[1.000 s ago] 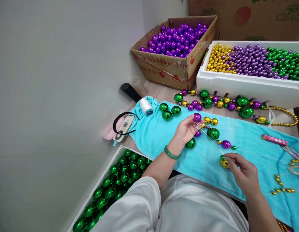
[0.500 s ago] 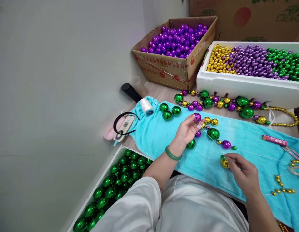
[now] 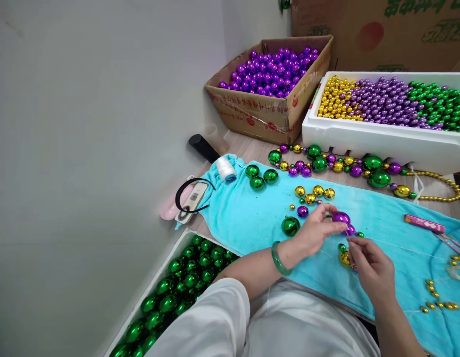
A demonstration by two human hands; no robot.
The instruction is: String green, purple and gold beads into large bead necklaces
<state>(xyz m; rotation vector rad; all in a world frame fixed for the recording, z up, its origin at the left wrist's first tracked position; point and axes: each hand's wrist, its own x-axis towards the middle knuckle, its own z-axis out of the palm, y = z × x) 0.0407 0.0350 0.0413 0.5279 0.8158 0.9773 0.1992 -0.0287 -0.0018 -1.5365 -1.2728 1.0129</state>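
Note:
My left hand (image 3: 319, 230) has its fingers closed on a shiny purple bead (image 3: 341, 217), just above the towel. Against that bead shows another purple bead (image 3: 349, 230), with a small green bead beyond it. My right hand (image 3: 374, 270) pinches the thread (image 3: 348, 239) close to these beads; its tip is too fine to make out. Beside the right fingertips lies a gold bead (image 3: 344, 258) with a small green one. A large green bead (image 3: 291, 225) rests left of my left hand, and several loose gold beads (image 3: 309, 199) lie behind it.
A turquoise towel (image 3: 244, 218) covers the work surface. White thread spool (image 3: 226, 169), three green beads (image 3: 257, 183) and a pink-handled tool (image 3: 424, 223) lie on it. Behind stand a carton (image 3: 252, 111) of purple beads, a foam box (image 3: 363, 135) and a finished-looking bead necklace (image 3: 379, 179).
My left hand has moved right and toward me with the purple bead, bringing it close to my right hand. The long stretch of thread between the hands has shortened.

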